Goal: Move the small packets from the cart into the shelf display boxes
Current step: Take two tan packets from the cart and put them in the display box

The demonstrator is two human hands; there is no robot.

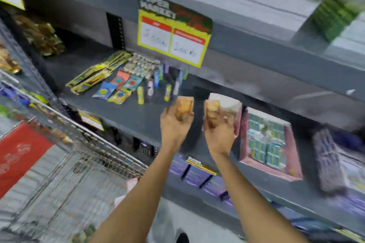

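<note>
Left hand [173, 124] and right hand [219, 130] are each closed round a stack of orange packets [184, 108], held up at the shelf [138, 116] edge, so they're probably best squared up before being slid into the pink box [245, 134], though it's blurry.

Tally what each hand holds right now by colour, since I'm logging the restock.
Orange packets, left hand: 1
Orange packets, right hand: 1
White box, right hand: 1
Total: 3
</note>
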